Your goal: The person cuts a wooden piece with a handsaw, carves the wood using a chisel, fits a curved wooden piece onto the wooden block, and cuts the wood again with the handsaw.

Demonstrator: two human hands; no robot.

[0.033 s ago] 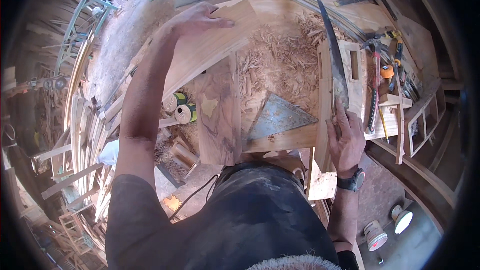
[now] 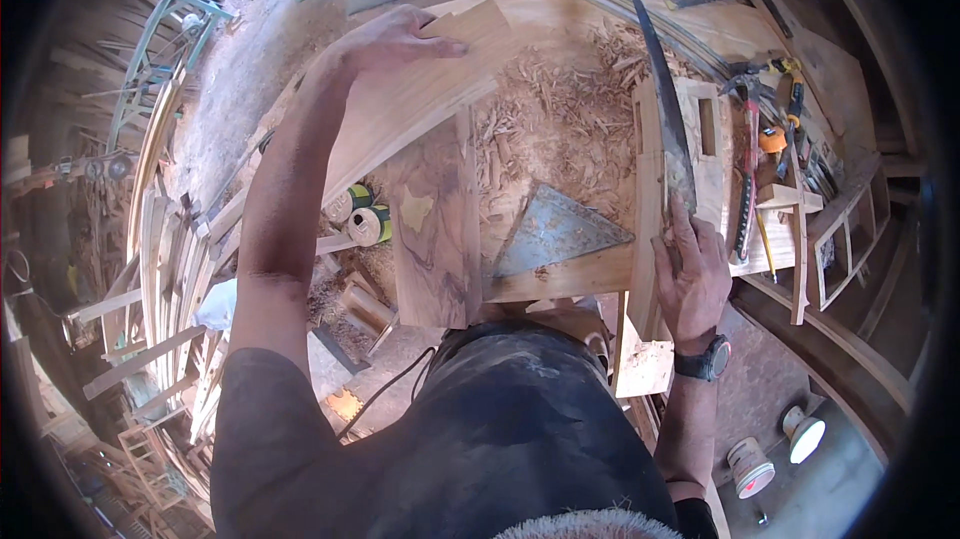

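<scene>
My left hand [image 2: 395,44] grips the far end of a long pale board [image 2: 380,129], which slants across the upper middle. A darker grained plank [image 2: 432,239] stands out beside it. Wood shavings [image 2: 545,89] cover the bench middle around a grey metal triangle [image 2: 555,229]. On the right, my right hand [image 2: 690,279] has its fingers round the lower end of a long dark blade, seemingly a saw [image 2: 660,69], pointing away from me over a pale timber piece with a slot [image 2: 700,179]. The saw's handle is hidden in the hand.
Hammer, orange tape measure [image 2: 773,139] and other hand tools lie at the bench's right, near a wooden frame [image 2: 840,249]. Two cans [image 2: 369,225] sit left of the plank. Stacked offcuts [image 2: 160,269] fill the left. Two buckets [image 2: 750,469] are on the floor at lower right.
</scene>
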